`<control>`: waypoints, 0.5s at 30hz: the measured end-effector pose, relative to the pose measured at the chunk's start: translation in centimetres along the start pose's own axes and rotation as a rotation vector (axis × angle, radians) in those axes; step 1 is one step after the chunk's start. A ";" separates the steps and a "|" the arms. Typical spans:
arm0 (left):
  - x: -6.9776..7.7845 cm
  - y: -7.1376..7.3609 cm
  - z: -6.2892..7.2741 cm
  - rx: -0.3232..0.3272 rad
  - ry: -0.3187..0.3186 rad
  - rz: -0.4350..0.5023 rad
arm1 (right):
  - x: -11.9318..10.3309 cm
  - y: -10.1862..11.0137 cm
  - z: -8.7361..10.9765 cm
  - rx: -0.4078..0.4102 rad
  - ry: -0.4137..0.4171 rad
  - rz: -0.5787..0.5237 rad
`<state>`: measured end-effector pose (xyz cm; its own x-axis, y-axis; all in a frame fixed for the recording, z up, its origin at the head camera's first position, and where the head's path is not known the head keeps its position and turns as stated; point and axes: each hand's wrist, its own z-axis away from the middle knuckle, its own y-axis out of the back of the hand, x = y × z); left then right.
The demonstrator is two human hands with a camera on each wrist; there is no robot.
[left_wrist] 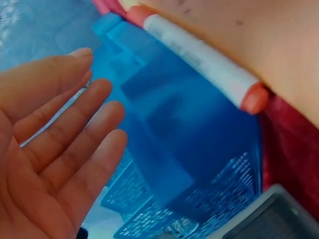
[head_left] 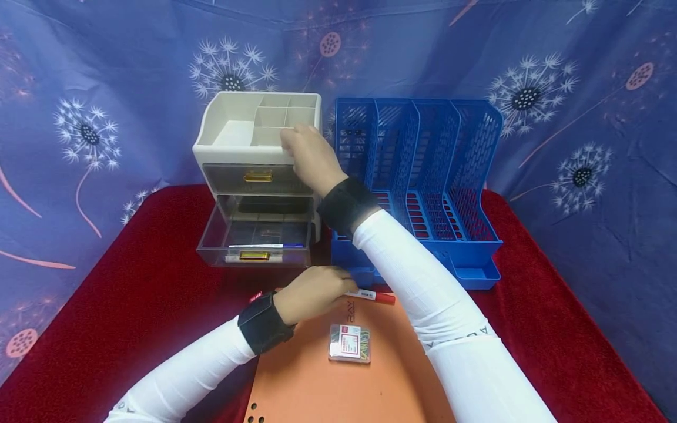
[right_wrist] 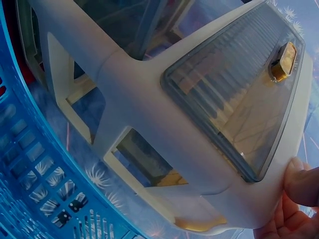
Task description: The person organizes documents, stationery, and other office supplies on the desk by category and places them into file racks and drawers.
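A white desk organizer (head_left: 233,154) stands at the back, its open-topped compartments above two smoky clear drawers. My right hand (head_left: 312,154) grips its front right top edge; in the right wrist view the thumb and fingers (right_wrist: 302,183) close over the rim. The lower drawer (head_left: 211,254) is pulled out with a white-and-blue pen (head_left: 259,246) lying inside. The upper drawer (head_left: 227,176) is closed. My left hand (head_left: 313,295) hovers beside a red-capped white marker (left_wrist: 199,56), its fingers loosely extended and apart from it in the left wrist view.
A blue mesh file rack (head_left: 473,249) stands right of the organizer. In front, an orange board (head_left: 317,382) bears a small clear box of clips (head_left: 349,345). Red cloth (head_left: 116,305) covers the table; a blue patterned curtain (head_left: 143,53) hangs behind.
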<state>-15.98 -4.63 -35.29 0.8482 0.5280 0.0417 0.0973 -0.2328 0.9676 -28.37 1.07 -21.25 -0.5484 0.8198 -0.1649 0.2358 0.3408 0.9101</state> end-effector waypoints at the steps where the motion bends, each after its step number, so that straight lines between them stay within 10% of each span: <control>1: 0.0 -0.4 -0.1 0.000 -0.005 -0.005 | 0.0 0.0 0.0 -0.001 0.000 0.001; 15: 0.3 -2.6 -0.7 0.029 0.085 -0.106 | 0.1 -0.3 -0.1 0.025 0.018 0.005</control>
<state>-16.39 -3.26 -37.64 0.7850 0.6183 -0.0383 0.2005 -0.1951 0.9601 -28.57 1.00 -21.49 -0.5610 0.8135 -0.1531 0.2585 0.3479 0.9012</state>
